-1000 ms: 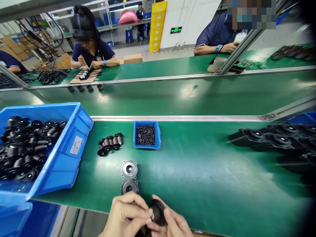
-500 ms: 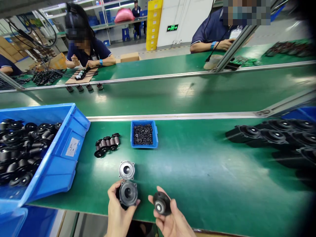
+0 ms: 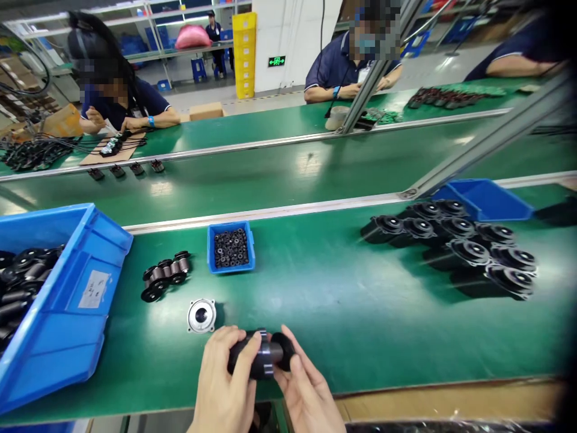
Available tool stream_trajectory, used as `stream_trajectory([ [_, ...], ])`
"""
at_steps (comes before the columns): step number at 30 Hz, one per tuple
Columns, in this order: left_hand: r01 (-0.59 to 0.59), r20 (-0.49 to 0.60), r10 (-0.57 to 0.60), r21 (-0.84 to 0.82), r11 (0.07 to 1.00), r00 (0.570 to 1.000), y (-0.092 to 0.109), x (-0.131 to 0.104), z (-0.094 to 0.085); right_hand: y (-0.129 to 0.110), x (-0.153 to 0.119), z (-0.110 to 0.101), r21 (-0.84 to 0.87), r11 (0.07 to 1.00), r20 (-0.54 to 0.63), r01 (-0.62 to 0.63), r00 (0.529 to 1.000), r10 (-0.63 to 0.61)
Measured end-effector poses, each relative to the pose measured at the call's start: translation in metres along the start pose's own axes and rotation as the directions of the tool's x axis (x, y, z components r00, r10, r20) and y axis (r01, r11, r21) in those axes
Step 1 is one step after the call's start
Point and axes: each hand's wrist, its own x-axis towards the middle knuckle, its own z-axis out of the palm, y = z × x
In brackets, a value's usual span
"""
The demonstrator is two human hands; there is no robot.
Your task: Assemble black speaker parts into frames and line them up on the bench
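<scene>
My left hand [image 3: 225, 376] is wrapped round a black cylindrical housing [image 3: 252, 356], which lies on its side in the grip, its open end facing right. Fingers of my right hand [image 3: 306, 382] hold a black part with a round flange [image 3: 285, 352]; its grey shaft reaches into the housing's open end. How deep the shaft sits inside is hidden. Just behind my left hand, a silver round cover [image 3: 201, 316] lies flat on the green table [image 3: 360, 337]. A short row of black flanged rotors [image 3: 166, 273] stands further left, near a small blue bin [image 3: 231, 248] of small dark rings.
At the left is a large blue crate [image 3: 67, 313] of flanged parts. Several black housings [image 3: 473, 249] stand at the right, before a blue tray [image 3: 489, 199]. A metal post [image 3: 478, 141] slants across the right. People sit at the bench beyond.
The housing has tipped from facing up to facing right, and the flanged part has met its opening. Both hands have come together. The camera view has swung to the right.
</scene>
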Motion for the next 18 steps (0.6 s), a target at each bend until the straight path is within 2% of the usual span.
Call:
stream_trajectory([
  [3, -0.087, -0.018, 0.088, 0.046, 0.995, 0.996, 0.006, 0.014, 0.000, 0.001, -0.003, -0.002, -0.055, 0.995, -0.056, 0.084, 0.995, -0.087],
  [6, -0.129, 0.021, 0.128, 0.022, 0.991, 0.992, 0.011, 0.026, 0.002, -0.004, -0.007, -0.005, -0.133, 0.981, -0.097, 0.142, 0.983, -0.156],
  [9, -0.124, 0.082, 0.128, -0.047, 0.991, 0.988, 0.014, 0.035, 0.006, -0.014, -0.008, -0.011, -0.250, 0.955, -0.099, 0.162, 0.977, -0.191],
  [12, -0.156, 0.156, 0.174, -0.116, 0.981, 0.972, 0.017, 0.039, 0.011, -0.023, -0.005, -0.014, -0.424, 0.887, -0.075, 0.184, 0.969, -0.237],
  [14, -0.173, 0.193, 0.198, -0.136, 0.975, 0.961, 0.018, 0.040, 0.014, -0.026, -0.004, -0.013, -0.473, 0.860, -0.050, 0.191, 0.969, -0.243],
  [16, -0.132, 0.220, 0.166, -0.162, 0.978, 0.961, 0.019, 0.040, 0.018, -0.027, -0.004, -0.011, -0.442, 0.877, -0.056, 0.190, 0.970, -0.238],
  [18, -0.029, 0.247, 0.091, -0.244, 0.969, 0.965, 0.019, 0.039, 0.025, -0.030, -0.002, -0.011, -0.393, 0.900, -0.073, 0.189, 0.969, -0.235],
])
